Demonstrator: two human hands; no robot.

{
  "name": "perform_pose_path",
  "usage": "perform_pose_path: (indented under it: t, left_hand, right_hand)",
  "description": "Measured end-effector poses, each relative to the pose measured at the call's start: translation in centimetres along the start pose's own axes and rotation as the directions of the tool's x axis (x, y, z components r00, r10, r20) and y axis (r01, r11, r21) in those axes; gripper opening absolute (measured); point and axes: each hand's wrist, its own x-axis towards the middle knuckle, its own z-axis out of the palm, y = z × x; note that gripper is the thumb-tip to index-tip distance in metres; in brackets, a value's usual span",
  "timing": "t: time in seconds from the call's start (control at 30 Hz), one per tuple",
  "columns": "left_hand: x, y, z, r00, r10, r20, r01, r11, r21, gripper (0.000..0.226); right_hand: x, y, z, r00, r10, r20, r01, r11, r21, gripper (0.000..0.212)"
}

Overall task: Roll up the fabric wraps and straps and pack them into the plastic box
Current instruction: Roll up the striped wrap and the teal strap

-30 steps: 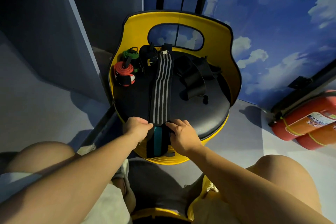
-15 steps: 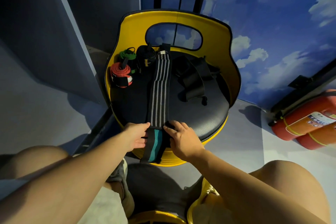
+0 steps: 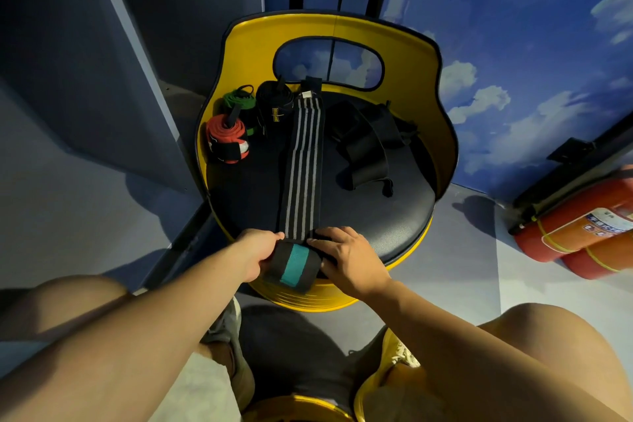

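Note:
A long black wrap with grey stripes [image 3: 301, 161] lies stretched along the black seat of a yellow chair [image 3: 404, 216]. Its near end, black with a teal band [image 3: 293, 265], is curled into a short roll at the seat's front edge. My left hand [image 3: 258, 252] grips the roll's left side and my right hand [image 3: 346, 257] holds its right side. At the seat's back left stand a rolled red wrap [image 3: 227, 140], a green one [image 3: 239, 101] and a black one [image 3: 275, 103]. A pile of loose black straps [image 3: 366, 144] lies at the right. No plastic box is in view.
The chair's yellow backrest [image 3: 246, 44] curves around the seat's far side. Red fire extinguishers [image 3: 582, 226] lie on the floor at the right. A dark panel [image 3: 85, 62] stands at the left. My bare knees frame the bottom of the view.
The teal-banded end hung flat over the seat's front edge before; it is now turned up into a short roll between my hands, which have shifted slightly with it.

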Motion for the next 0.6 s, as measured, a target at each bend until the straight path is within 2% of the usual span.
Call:
perform_pose_path:
  t: [0.17,0.27,0.37,0.47,0.6]
  left_hand:
    - [-0.5,0.2,-0.3,0.999,0.039,0.022,-0.038,0.999,-0.015,0.023]
    - [-0.8,0.2,-0.4,0.999,0.039,0.038,-0.041,0.997,0.061,0.017]
    - [-0.9,0.2,-0.7,0.998,0.043,0.050,-0.048,0.993,0.107,0.024]
    - [-0.7,0.2,-0.9,0.998,0.047,0.051,-0.053,0.991,0.125,0.025]
    - [-0.7,0.4,-1.2,0.996,0.054,0.067,-0.063,0.988,0.141,0.019]
  right_hand:
    - [0.7,-0.2,0.2,0.987,0.161,-0.010,-0.158,0.975,0.156,0.048]
    - [1.9,-0.9,-0.2,0.927,0.370,-0.054,-0.337,0.889,0.310,0.057]
    - [3.2,-0.8,-0.4,0.881,0.474,0.000,-0.448,0.832,0.327,0.054]
    - [3.8,-0.8,-0.3,0.865,0.501,-0.012,-0.475,0.826,0.303,0.050]
    - [3.7,-1.3,0.6,0.901,0.406,-0.152,-0.374,0.906,0.201,0.047]
